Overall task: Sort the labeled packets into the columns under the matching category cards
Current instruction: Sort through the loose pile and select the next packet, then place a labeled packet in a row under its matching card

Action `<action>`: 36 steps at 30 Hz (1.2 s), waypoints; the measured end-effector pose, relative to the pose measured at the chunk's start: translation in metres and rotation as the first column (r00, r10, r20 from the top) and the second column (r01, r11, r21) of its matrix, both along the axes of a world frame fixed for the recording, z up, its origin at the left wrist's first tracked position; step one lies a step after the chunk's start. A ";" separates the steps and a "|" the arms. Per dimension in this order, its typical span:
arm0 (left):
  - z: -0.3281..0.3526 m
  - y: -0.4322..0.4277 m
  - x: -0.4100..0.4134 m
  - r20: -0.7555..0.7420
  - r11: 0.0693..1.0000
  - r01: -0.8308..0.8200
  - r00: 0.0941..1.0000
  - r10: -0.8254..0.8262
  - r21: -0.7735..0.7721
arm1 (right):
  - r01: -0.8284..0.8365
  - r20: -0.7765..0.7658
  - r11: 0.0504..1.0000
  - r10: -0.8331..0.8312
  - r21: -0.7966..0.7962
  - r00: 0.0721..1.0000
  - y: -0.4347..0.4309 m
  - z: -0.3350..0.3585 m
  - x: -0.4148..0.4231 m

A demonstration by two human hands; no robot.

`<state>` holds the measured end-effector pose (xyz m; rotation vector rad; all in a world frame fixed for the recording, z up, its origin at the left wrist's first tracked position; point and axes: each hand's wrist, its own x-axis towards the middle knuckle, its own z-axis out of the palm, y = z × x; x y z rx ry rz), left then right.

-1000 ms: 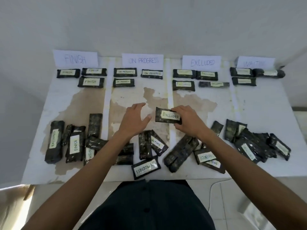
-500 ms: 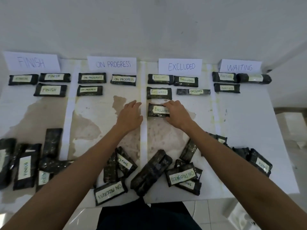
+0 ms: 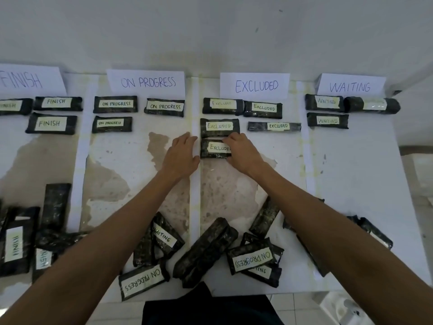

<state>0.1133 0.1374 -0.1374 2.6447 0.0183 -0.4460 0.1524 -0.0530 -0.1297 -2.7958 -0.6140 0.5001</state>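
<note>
Right hand (image 3: pixel 243 153) pinches an EXCLUDED packet (image 3: pixel 216 148) lying on the bench (image 3: pixel 351 172), under the EXCLUDED card (image 3: pixel 255 85). Left hand (image 3: pixel 181 156) rests open just beside it. Beyond the hands lie sorted rows (image 3: pixel 116 104); behind them, unsorted packets (image 3: pixel 203 252) remain. The task looks roughly half done.

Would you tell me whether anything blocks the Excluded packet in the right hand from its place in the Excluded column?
Nothing visible does. The Excluded packet, gripped by the right hand, lies in the column under the EXCLUDED card, just below the left second-row Excluded packet. The left hand lies open beside its left end.
</note>
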 end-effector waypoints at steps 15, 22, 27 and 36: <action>0.016 -0.003 0.003 0.014 0.999 0.035 0.999 -0.035 -0.023 | -0.006 0.022 1.000 0.005 0.017 1.000 -0.003 0.004 -0.002; 0.025 -0.011 -0.057 0.051 0.992 0.024 0.999 -0.018 -0.123 | -0.120 -0.081 0.983 0.132 0.138 0.988 -0.009 0.026 -0.057; 0.026 -0.017 -0.111 -0.022 0.988 0.009 1.000 -0.012 -0.157 | -0.315 -0.203 0.940 0.336 0.130 0.920 -0.004 0.036 -0.118; 0.028 -0.006 -0.173 -0.052 0.959 -0.147 0.989 0.138 -0.244 | -0.787 -0.203 0.594 0.760 -0.168 0.618 0.028 0.022 -0.188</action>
